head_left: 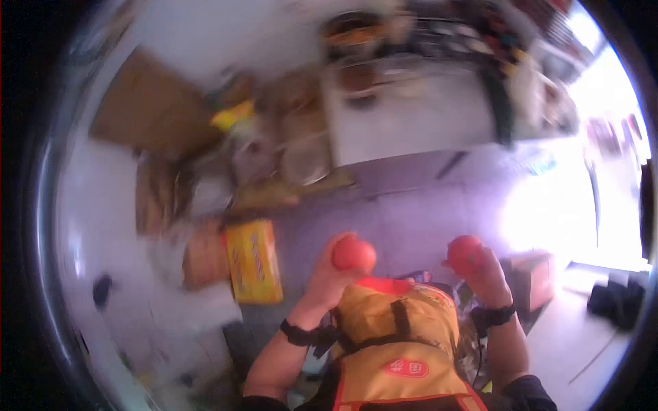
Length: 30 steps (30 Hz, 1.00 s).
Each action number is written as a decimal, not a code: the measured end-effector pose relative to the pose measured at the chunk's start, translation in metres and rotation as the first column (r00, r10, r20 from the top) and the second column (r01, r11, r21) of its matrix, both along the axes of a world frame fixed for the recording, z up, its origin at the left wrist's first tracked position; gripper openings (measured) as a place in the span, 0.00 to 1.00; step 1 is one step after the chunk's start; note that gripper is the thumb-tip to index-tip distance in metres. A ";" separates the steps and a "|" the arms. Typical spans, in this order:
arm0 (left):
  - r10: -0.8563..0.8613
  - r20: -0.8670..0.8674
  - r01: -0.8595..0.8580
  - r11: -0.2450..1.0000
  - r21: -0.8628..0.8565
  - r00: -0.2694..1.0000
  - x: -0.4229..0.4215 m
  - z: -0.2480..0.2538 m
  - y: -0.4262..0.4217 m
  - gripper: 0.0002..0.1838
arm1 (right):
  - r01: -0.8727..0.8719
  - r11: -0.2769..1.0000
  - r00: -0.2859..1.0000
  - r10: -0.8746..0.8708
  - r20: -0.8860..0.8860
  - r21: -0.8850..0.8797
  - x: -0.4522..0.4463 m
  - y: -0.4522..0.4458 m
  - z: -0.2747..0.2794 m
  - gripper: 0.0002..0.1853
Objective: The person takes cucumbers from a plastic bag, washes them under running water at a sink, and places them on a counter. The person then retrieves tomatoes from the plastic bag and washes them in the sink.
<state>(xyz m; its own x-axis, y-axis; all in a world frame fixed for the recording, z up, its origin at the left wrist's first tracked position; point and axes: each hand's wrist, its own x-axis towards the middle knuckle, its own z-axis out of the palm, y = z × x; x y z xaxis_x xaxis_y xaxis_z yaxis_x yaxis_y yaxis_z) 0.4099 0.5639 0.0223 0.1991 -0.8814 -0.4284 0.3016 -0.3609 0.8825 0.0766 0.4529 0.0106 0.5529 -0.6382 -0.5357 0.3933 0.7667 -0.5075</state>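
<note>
A round red tomato sits in my left hand, with the fingers wrapped round its near side. My right hand grips a second tomato, which is blurred. Both are held up in front of my body, apart from each other, above the floor. Below and between them is the yellow apron with red trim that I wear. Each wrist has a dark band around it.
A yellow box stands on the left, beside bags and a large cardboard sheet. Ahead is a white counter with pans and bowls. A brown carton lies to the right, near a pale surface.
</note>
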 end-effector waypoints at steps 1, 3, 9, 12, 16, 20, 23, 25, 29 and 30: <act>0.097 -0.001 -0.097 0.995 0.008 0.995 0.032 0.010 0.020 0.47 | -0.097 0.995 0.995 0.097 -0.001 0.008 0.047 0.007 0.000 0.30; 0.087 0.806 0.015 0.993 -0.118 0.585 0.077 0.047 0.042 0.47 | -0.216 0.956 0.976 0.212 0.041 0.196 0.129 0.009 0.011 0.28; 0.343 0.779 -0.444 0.891 -0.094 0.524 0.203 0.057 0.163 0.43 | -0.677 0.725 0.731 0.682 -0.003 -0.125 0.392 0.076 0.044 0.27; 0.483 0.711 -0.659 0.751 -0.037 0.510 0.233 0.071 0.206 0.40 | -0.791 0.612 0.607 0.786 0.118 -0.016 0.481 0.115 0.063 0.25; 0.568 0.783 -0.822 0.553 -0.135 0.254 0.259 0.059 0.265 0.38 | -0.934 0.243 0.285 0.949 -0.133 -0.263 0.575 0.162 0.063 0.30; 0.950 0.279 -0.987 0.156 -0.031 0.141 0.266 0.056 0.311 0.29 | -0.928 -0.125 0.069 0.869 -0.491 -0.350 0.644 0.209 0.023 0.29; 0.963 -0.180 -0.979 -0.190 0.079 -0.201 0.267 0.030 0.349 0.22 | -0.934 -0.193 -0.082 0.935 -0.344 -0.302 0.686 0.249 0.020 0.27; 0.872 -0.315 -0.927 -0.357 0.116 -0.375 0.258 0.011 0.373 0.19 | -0.923 -0.305 -0.237 0.931 -0.276 -0.235 0.709 0.275 0.025 0.25; 0.867 -0.116 -0.875 -0.480 0.069 -0.485 0.272 0.048 0.409 0.21 | -0.898 -0.432 -0.433 0.901 0.001 -0.081 0.753 0.349 0.042 0.20; 0.613 -0.537 -0.783 -0.602 0.158 -0.579 0.280 0.063 0.420 0.21 | -0.876 -0.475 -0.477 0.879 0.004 -0.078 0.761 0.370 0.045 0.20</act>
<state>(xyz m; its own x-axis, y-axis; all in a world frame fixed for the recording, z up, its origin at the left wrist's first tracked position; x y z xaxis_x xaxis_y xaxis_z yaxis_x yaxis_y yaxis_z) 0.6894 0.9834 0.0850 0.6718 0.4331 -0.6009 -0.0919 0.8537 0.5125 0.8378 0.8225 0.0557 0.3312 0.8112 -0.4819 -0.8255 0.0018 -0.5644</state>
